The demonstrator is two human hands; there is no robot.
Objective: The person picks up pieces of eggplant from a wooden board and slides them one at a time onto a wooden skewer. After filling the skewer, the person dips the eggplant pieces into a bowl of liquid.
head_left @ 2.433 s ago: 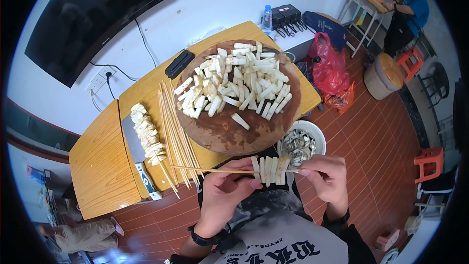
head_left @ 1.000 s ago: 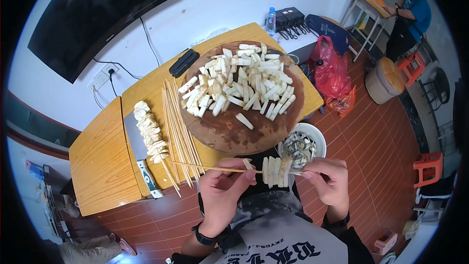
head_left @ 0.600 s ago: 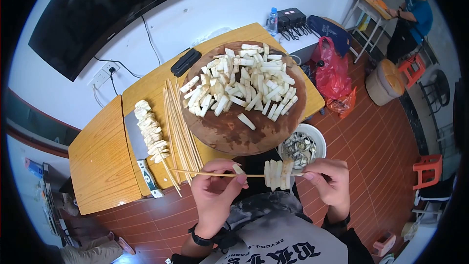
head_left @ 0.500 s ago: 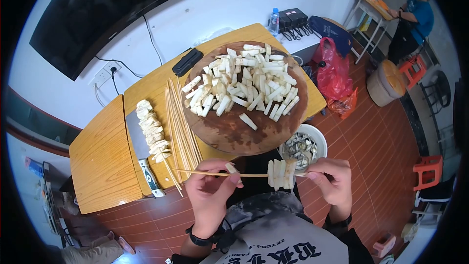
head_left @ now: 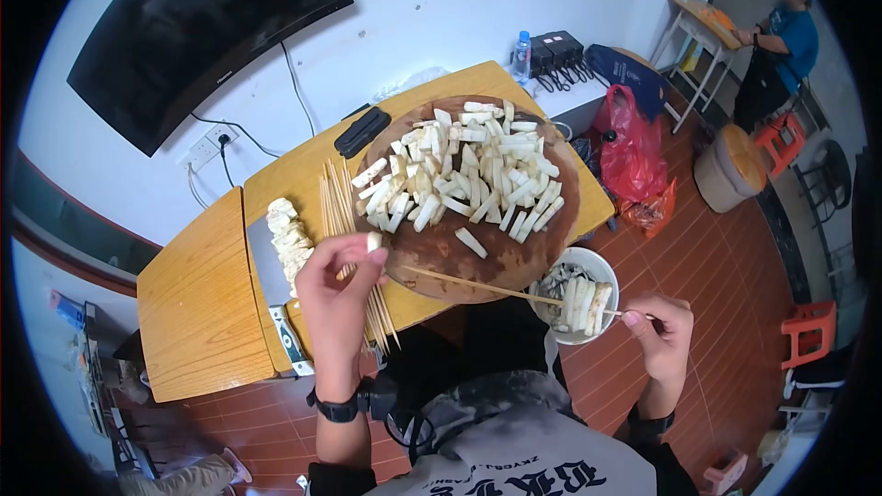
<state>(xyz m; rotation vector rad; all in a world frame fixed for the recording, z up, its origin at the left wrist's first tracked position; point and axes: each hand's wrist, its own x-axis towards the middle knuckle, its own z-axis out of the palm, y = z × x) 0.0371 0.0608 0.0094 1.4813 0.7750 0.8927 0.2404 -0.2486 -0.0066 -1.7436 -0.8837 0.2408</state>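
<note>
Wide wooden tabletop (head_left: 197, 312), and on it the big round chopping board (head_left: 441, 253), its far half heaped with a pile of white sticks (head_left: 469, 170). Down at the near edge sits a white bowl (head_left: 602, 266) with dark peelings (head_left: 554, 287) in it. Left of the board, a cleaver (head_left: 262, 262) carries a row of slices (head_left: 289, 239), with loose skewers (head_left: 335, 207) alongside.

Now the change: a moment ago both hands worked one skewer (head_left: 487, 288) at the chest. The left hand (head_left: 335, 289) has let go and gone up to the board's rim, fingers pinched on a small white piece (head_left: 374, 242). The right hand (head_left: 663, 340) alone grips the blunt end, fingers closed tight, the point reaching over the board. The threaded pieces (head_left: 583, 303) hang bunched over the bowl, so most of the stick is bare.
</note>
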